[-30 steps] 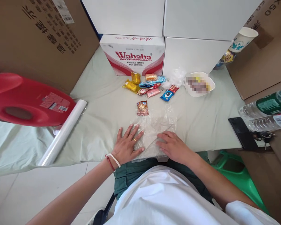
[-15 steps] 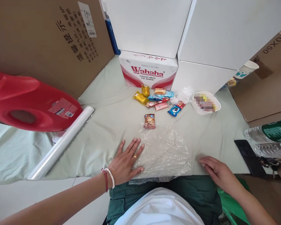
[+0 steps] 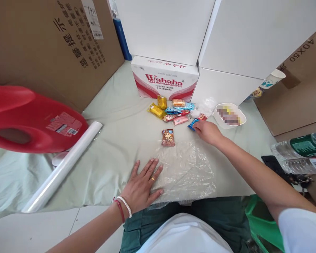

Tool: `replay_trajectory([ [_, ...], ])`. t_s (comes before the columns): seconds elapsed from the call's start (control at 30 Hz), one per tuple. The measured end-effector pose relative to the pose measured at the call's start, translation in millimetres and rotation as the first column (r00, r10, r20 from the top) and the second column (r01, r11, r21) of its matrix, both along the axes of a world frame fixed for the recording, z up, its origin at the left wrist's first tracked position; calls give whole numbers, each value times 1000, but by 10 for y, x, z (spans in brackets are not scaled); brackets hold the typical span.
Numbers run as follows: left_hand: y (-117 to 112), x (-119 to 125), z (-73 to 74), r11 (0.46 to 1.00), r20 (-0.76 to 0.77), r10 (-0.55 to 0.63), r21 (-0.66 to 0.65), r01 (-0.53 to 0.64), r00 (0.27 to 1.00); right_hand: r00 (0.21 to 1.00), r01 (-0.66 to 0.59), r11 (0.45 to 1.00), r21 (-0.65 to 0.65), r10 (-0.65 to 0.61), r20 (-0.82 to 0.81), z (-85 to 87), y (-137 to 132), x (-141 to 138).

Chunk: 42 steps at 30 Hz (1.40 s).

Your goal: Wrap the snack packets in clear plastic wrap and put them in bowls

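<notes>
A crinkled sheet of clear plastic wrap [image 3: 185, 170] lies flat on the pale green cloth [image 3: 116, 147] in front of me. My left hand [image 3: 142, 184] rests open on the sheet's left edge, fingers spread. My right hand [image 3: 206, 131] reaches forward past the sheet, its fingers closing on a blue snack packet [image 3: 192, 123] at the right end of a heap of small snack packets [image 3: 171, 110]. One brown cookie packet [image 3: 168, 137] lies alone just beyond the sheet.
A roll of plastic wrap [image 3: 63, 167] and a red jug [image 3: 28, 119] lie at left. A Wahaha carton [image 3: 164, 79], white boxes and cardboard boxes stand behind. A white bowl [image 3: 229, 115], water bottles [image 3: 302, 149], a phone [image 3: 275, 165] and keys are at right.
My right hand left the near right side of the sheet and reached forward to the blue packet. My left hand stayed flat on the sheet's left edge.
</notes>
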<state>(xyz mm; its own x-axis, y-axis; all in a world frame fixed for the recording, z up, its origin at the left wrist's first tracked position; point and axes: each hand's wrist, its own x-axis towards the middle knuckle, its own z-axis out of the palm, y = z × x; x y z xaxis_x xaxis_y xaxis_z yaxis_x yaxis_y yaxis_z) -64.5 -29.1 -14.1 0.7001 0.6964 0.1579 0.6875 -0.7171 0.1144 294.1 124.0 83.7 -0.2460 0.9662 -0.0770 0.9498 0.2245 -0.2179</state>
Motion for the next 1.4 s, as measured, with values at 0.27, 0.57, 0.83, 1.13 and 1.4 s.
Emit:
replay_trajectory([
  [0.27,-1,-19,17,1000,-40,4,29,-2,999,948,-66,998,11,59,312,-66,803,-655],
  [0.57,15,-21,49,998,-50,-7,69,11,999,944,-3,999,53,-15,329,-152,905,-545],
  [0.83,1,-15,34,998,-27,2,55,0,1000,971,30,994,103,-53,231,18,714,-451],
  [1.13,7,-6,53,999,-42,2,41,0,999,966,-123,992,-15,123,228,93,784,-885],
  [1.4,-4,-19,69,999,-47,1,48,1,999,930,-199,980,-9,191,313,92,1182,-1171],
])
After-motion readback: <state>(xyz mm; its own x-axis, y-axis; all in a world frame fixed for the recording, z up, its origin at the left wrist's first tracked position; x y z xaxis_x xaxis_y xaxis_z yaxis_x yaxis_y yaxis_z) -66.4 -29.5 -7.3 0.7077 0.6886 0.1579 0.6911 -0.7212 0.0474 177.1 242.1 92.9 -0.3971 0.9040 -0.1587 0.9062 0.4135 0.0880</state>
